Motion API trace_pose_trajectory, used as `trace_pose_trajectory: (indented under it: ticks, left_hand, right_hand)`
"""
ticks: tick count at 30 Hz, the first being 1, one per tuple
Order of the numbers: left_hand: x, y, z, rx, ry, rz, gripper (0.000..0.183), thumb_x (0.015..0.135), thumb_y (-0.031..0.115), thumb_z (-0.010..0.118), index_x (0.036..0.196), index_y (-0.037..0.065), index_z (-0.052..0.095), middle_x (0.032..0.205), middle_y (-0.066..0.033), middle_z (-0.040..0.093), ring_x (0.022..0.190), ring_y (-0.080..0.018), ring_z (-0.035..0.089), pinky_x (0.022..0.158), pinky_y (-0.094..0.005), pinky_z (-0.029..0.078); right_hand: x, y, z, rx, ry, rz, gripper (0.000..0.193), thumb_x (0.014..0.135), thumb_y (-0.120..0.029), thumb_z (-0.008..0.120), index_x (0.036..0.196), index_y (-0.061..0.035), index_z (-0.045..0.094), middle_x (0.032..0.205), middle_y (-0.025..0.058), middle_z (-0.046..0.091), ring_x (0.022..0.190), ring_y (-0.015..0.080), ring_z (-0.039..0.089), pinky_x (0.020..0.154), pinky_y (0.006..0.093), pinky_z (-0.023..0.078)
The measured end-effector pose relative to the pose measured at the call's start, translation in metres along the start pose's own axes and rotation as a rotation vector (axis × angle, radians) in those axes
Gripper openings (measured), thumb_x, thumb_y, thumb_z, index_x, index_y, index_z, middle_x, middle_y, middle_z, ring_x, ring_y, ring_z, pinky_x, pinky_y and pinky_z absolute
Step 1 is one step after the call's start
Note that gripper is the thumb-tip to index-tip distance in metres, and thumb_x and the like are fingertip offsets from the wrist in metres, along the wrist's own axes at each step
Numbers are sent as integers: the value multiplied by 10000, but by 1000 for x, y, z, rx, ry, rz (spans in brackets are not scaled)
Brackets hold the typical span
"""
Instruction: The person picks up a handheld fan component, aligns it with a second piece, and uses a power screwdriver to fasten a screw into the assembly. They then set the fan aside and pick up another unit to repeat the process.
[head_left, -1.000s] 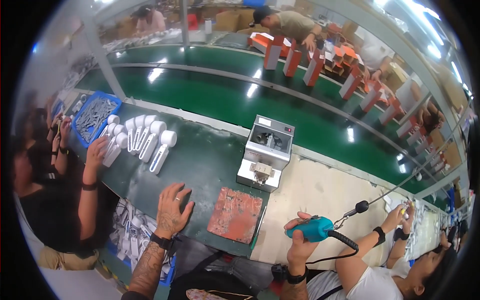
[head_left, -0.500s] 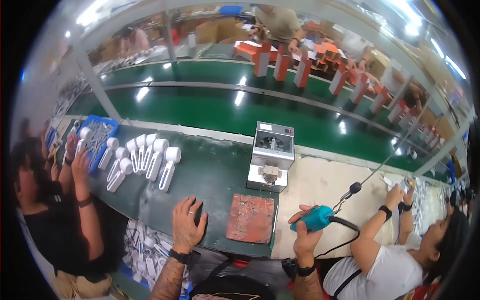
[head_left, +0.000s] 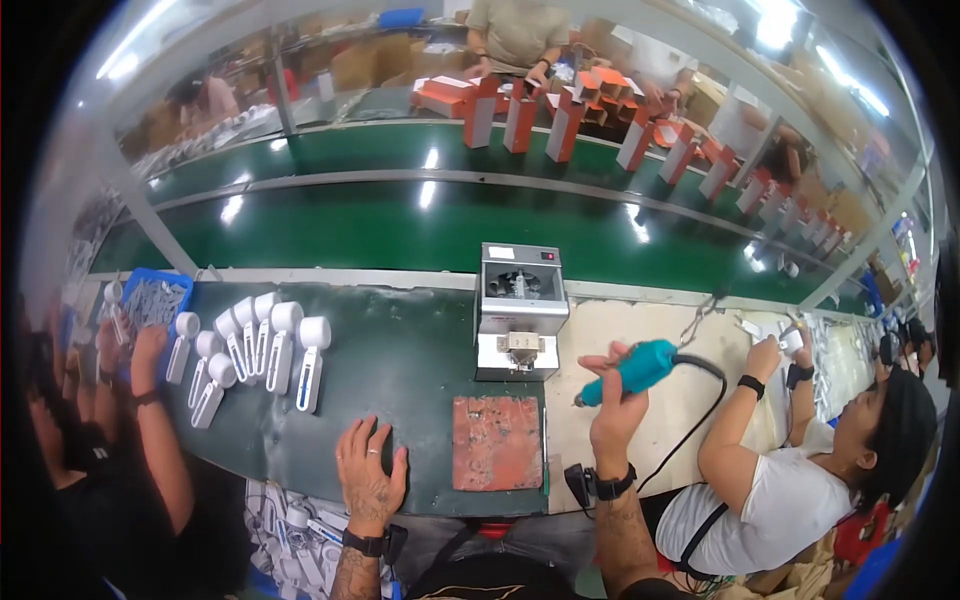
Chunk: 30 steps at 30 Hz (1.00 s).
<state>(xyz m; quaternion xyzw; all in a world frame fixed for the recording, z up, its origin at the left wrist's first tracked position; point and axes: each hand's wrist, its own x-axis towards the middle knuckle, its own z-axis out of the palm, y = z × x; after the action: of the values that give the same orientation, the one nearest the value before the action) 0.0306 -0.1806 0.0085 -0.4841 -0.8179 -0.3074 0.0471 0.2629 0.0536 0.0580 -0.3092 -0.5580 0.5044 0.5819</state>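
Observation:
My right hand (head_left: 618,425) grips a teal electric screwdriver (head_left: 648,366), raised over the pale board on the right of the bench. Its tip points left and slightly down, and a black cord trails from its rear. My left hand (head_left: 368,468) rests on the green bench mat (head_left: 400,350), fingers spread and nothing held. Between the hands lies a worn reddish-brown pad (head_left: 495,445). Behind the pad stands a grey screw feeder (head_left: 520,320). Several white handheld devices with round heads (head_left: 283,345) lie side by side on the left of the mat.
Below the bench edge is a heap of white device parts (head_left: 300,535). A blue bin (head_left: 158,292) of grey parts sits at far left. Co-workers sit on both sides. Beyond runs a green conveyor (head_left: 340,225) with upright orange-and-white boxes (head_left: 565,128).
My right hand has lifted the screwdriver and turned it so its tip shows at the left. My left hand stays on the mat. The head view has shifted.

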Motion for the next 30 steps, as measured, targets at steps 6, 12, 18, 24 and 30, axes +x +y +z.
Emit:
trace_pose_trajectory:
  ticks: [6,12,18,24,30]
  left_hand:
    - [1,4,2,32,-20,-38,377,862,178,677,1211,47,627,1372,-156,552,1332,-383,448,1116,-507,322]
    - [3,9,4,49,-40,-40,381,858,152,677,1218,41,620,1370,-157,551,1328,-385,452,1114,-511,323]
    - [1,8,5,88,-37,-50,370,863,135,669,1217,41,617,1370,-159,551,1321,-388,460,1113,-507,323]
    - [2,13,12,88,-61,-53,376,854,133,667,1212,32,611,1375,-163,546,1323,-392,456,1115,-506,318]
    - [2,13,12,87,-57,-63,384,844,130,666,1212,35,609,1373,-164,545,1328,-394,451,1116,-505,313]
  right_hand:
    - [34,13,24,-56,90,-102,416,1029,-236,556,1336,37,487,928,53,646,858,121,591,762,253,471]
    - [41,23,8,14,-4,-107,393,1004,-219,594,1284,42,505,843,38,592,775,108,548,687,247,440]
    - [54,29,-5,-4,-59,-87,373,983,-198,615,1251,40,508,835,35,590,770,114,562,692,252,443]
    - [35,33,-15,-42,-74,-86,445,939,-182,712,1271,34,509,863,27,617,758,72,544,676,217,426]
    - [29,30,-16,51,-121,-58,468,933,-205,732,1263,42,510,886,28,619,745,71,543,682,212,438]
